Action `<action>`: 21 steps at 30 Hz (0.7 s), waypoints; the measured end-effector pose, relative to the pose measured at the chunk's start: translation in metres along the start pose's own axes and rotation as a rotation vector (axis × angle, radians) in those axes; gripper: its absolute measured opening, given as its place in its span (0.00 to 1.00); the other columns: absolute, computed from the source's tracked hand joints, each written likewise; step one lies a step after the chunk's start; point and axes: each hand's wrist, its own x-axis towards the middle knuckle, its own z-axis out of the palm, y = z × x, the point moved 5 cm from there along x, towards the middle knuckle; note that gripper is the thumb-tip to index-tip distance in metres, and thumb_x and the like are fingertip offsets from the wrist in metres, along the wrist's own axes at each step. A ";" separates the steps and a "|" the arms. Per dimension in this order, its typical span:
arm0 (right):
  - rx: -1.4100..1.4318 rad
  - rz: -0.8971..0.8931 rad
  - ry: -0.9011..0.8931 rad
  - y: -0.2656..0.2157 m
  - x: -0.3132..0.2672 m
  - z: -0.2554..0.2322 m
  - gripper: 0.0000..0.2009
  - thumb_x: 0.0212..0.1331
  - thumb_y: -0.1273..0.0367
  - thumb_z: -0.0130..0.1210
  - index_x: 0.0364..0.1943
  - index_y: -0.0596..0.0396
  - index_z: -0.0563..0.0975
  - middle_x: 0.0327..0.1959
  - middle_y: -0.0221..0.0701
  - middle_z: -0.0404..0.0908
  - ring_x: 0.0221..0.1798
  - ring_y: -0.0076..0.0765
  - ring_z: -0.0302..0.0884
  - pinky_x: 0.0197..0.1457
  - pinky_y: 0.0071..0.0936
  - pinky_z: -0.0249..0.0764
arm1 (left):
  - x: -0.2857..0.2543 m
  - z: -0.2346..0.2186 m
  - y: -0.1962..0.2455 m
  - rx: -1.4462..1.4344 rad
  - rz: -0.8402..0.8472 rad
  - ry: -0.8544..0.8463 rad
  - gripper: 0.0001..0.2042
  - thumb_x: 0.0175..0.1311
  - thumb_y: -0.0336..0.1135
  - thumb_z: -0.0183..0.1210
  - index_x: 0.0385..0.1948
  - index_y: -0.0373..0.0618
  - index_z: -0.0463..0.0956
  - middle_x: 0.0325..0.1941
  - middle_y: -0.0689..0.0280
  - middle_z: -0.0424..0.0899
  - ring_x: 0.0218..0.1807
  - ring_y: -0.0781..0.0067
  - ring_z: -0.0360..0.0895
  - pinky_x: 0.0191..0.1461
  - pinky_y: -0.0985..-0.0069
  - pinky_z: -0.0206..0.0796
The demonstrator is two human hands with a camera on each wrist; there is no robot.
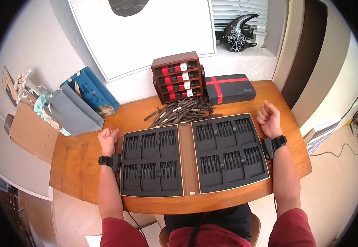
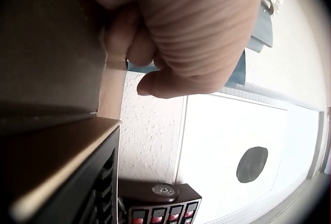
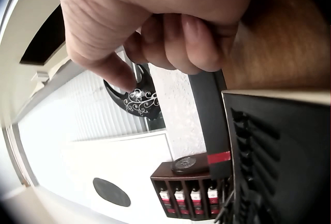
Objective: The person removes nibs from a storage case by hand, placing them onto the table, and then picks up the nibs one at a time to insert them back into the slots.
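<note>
My left hand (image 1: 108, 140) rests on the wooden table just left of an open two-panel case (image 1: 189, 164), its fingers loosely curled around nothing. Beyond the case's right edge lies my right hand (image 1: 268, 118), also loosely curled and holding nothing. In the right wrist view, thumb and fingers of that hand (image 3: 170, 32) are apart. Both panels are lined with black foam, moulded into several groups of narrow slots. Behind the case is a loose pile of dark, slender sticks (image 1: 183, 112). The left wrist view shows the left hand (image 2: 191, 32) beside the case's edge.
A wooden rack (image 1: 174, 58) with rows of red, black and white items stands behind the pile. To its right is a black box (image 1: 236, 89) with red ribbon. Grey (image 1: 74, 109) and blue (image 1: 94, 88) paper bags stand at left. A black fish ornament (image 1: 237, 35) sits on the windowsill.
</note>
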 end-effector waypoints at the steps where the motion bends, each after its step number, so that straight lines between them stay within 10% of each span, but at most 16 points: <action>1: 0.201 0.002 0.044 0.000 0.000 -0.003 0.25 0.75 0.63 0.55 0.18 0.41 0.58 0.16 0.18 0.49 0.17 0.20 0.43 0.21 0.26 0.42 | 0.000 -0.001 0.000 -0.030 0.006 0.013 0.28 0.66 0.12 0.60 0.21 0.55 0.50 0.18 0.80 0.55 0.21 0.88 0.46 0.24 0.78 0.41; 5: 0.232 -0.034 0.038 0.001 0.003 -0.007 0.25 0.75 0.63 0.52 0.18 0.40 0.55 0.16 0.19 0.47 0.17 0.21 0.41 0.21 0.27 0.42 | 0.000 -0.001 -0.002 -0.042 0.019 0.020 0.28 0.66 0.12 0.60 0.21 0.55 0.50 0.18 0.80 0.56 0.21 0.88 0.46 0.24 0.78 0.41; 21: -1.151 -0.431 0.156 -0.009 0.008 -0.015 0.25 0.69 0.61 0.66 0.17 0.58 0.70 0.14 0.24 0.64 0.21 0.21 0.56 0.24 0.32 0.57 | 0.001 -0.002 -0.003 -0.025 0.018 0.000 0.25 0.66 0.12 0.60 0.23 0.54 0.55 0.20 0.79 0.59 0.20 0.89 0.51 0.24 0.80 0.45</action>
